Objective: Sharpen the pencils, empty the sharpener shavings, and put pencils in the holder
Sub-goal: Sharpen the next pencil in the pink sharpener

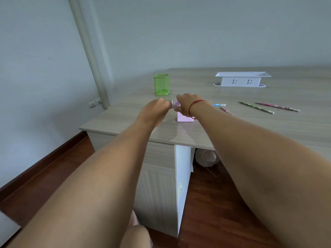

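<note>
four pencils, one holder

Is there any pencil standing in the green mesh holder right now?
No, the green holder looks empty, and the loose pencils lie flat on the desk.

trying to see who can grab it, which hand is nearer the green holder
Left. The left hand is just in front of the green holder, slightly to its left; the right hand sits farther right, over the pink sharpener.
</note>
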A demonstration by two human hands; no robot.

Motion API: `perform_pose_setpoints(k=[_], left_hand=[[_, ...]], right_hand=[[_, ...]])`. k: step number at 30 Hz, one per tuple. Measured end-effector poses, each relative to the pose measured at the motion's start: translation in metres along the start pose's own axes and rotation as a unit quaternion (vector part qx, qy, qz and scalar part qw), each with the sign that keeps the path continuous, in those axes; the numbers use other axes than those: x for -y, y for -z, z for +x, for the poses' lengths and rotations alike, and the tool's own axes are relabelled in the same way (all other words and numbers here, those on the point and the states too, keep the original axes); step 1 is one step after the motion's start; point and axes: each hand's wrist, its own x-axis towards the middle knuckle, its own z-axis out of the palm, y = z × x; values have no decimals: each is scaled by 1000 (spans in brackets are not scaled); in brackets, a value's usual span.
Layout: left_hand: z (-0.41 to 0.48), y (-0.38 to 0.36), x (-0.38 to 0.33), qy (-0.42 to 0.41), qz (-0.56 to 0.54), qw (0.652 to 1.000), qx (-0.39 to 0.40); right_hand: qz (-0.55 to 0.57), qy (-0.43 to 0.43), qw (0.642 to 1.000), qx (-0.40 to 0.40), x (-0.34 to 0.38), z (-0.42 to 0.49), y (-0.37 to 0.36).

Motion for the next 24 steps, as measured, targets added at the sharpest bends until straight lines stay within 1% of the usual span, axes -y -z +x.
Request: perform_pose_setpoints(k=[5, 8, 12, 14, 17, 19, 22, 24], left_hand=[[-10, -7, -4, 3, -5, 1000, 22], [-6, -11, 0, -9, 20, 999, 34], [-12, -33, -10, -14, 83, 991, 100], [-7, -42, -9, -18, 87, 990, 108], [9, -47, 3, -40, 66, 989, 128], [20, -47, 8, -38, 53, 988, 137], [38, -43, 11, -17, 68, 987, 147], [51, -37, 15, -22, 89, 988, 126]], right_hand=[[19, 2, 1000, -7, 0, 1, -6], [23, 11, 1000, -16, -2, 2, -9], [33, 29, 999, -24, -5, 3, -14], [40, 33, 998, -43, -5, 5, -20], [39, 24, 996, -71, -5, 8, -28], [36, 27, 995, -88, -6, 11, -33], [27, 23, 993, -116, -8, 9, -38], [19, 13, 989, -145, -11, 7, -42]])
